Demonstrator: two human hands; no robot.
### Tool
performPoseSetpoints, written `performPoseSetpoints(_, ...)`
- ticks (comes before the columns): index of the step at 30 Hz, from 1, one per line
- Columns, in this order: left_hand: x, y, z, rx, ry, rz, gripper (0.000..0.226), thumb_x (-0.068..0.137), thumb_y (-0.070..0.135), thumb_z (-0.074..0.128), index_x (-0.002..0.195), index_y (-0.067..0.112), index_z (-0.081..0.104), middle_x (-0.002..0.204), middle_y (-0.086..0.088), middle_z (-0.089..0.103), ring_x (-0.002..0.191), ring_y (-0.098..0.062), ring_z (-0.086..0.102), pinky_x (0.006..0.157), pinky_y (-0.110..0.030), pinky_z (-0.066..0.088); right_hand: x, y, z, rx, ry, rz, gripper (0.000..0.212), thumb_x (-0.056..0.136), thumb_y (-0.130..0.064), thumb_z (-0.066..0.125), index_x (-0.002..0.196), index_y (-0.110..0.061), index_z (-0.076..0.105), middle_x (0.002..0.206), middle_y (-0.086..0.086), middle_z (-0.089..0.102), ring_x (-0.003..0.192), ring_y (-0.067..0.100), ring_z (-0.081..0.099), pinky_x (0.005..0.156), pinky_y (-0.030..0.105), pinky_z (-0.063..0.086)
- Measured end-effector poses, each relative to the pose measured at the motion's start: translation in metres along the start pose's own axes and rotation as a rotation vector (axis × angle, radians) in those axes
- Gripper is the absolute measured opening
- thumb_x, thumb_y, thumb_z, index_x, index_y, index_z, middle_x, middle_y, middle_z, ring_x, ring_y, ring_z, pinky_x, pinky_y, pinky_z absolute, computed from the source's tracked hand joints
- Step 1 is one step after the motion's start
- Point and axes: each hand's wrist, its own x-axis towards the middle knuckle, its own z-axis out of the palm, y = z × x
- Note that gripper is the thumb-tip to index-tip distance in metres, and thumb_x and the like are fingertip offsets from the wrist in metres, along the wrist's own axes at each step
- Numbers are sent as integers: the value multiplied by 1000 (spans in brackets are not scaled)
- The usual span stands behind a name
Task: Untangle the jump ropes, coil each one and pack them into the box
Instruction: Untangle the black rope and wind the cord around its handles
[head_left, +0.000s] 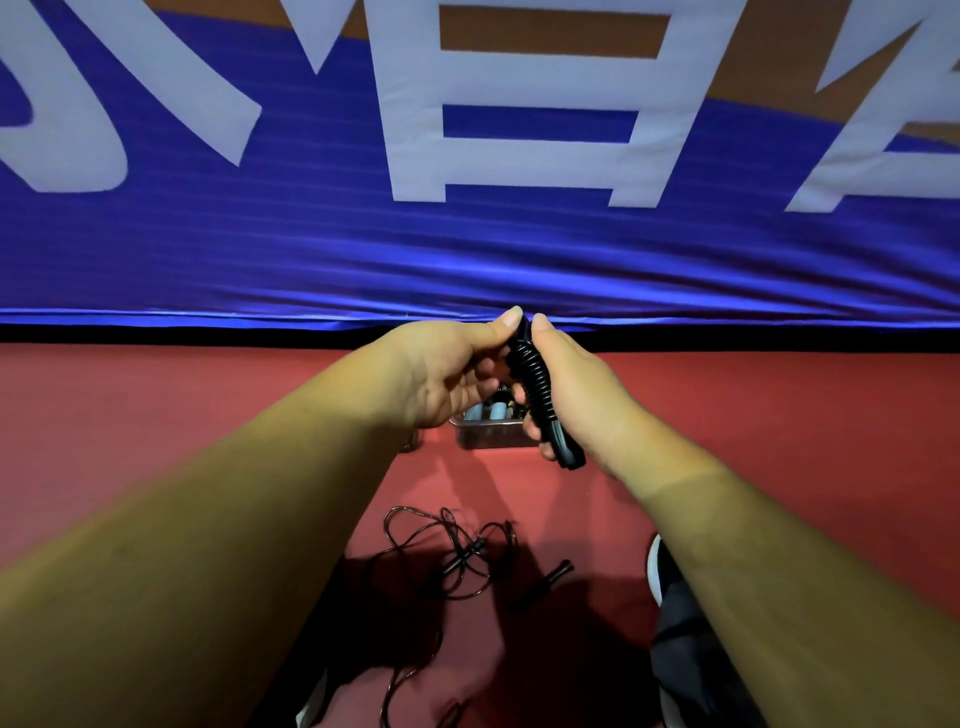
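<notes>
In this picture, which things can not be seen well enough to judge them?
1. Head view: the box is mostly covered by the left hand and the coiled rope, so its contents cannot be counted.
2. Head view: the loose rope on the floor runs into dark shadow and off the bottom edge.
3. Head view: the right hand hides how the coiled rope's end is fastened.

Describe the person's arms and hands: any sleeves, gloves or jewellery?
No sleeves show: the left forearm and right forearm are bare to the frame's edge. The left hand and right hand wear no gloves; no watch, band or ring is visible.
</notes>
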Motion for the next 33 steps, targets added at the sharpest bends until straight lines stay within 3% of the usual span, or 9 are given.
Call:
performPoseSetpoints(6,1,3,4,44,-75,-25,29,89,43,77,73,23,65,67,11,59,52,-3,35,57,-18,37,-4,-4,-4,-19,5,4,49,106,-69,37,114,-31,68,75,5,66,50,23,55,46,28,47)
performPoseSetpoints(11,5,9,1,93,-158,-51,14,94,32,73,88,21,67,70,9,54,53,-2,34,61,-19,32,-4,-1,-8,-94,-23,-19,43,99,-77,38,109,-46,66,76,3,69,56,24,59,50,30,48)
performPoseSetpoints(15,8,7,11,119,-80,38,15,95,31,74,87,19,70,66,7,55,51,-3,44,54,-17,45,-4,-4,-11,-110,-5,-44,45,101,-77,34,109,-47,66,75,1,69,54,23,60,49,31,50)
performPoseSetpoints(19,11,-1,24,256,157,312,27,93,27,78,85,2,71,57,-2,58,53,-18,57,73,-38,61,-1,-4,-12,-145,46,-36,46,92,-82,35,99,-52,69,83,-7,73,62,17,66,59,32,51)
performPoseSetpoints(24,10,3,26,431,182,423,37,90,28,74,79,-6,67,59,-10,61,53,-24,60,68,-38,56,-1,-8,-13,45,-30,80,56,94,-70,43,91,-25,76,73,2,62,50,22,52,50,30,43)
performPoseSetpoints(29,-1,13,26,471,156,402,19,89,9,69,87,-10,70,67,-20,63,56,-25,61,64,-34,53,-2,-12,-18,188,-111,162,46,105,-57,45,112,-18,69,70,-1,60,48,18,54,45,23,45)
performPoseSetpoints(33,-14,13,31,435,191,424,18,87,3,65,93,-14,66,69,-21,65,51,-28,62,48,-28,52,-5,-14,-16,253,-111,192,40,101,-54,51,109,-18,66,74,2,56,50,18,53,46,24,47)
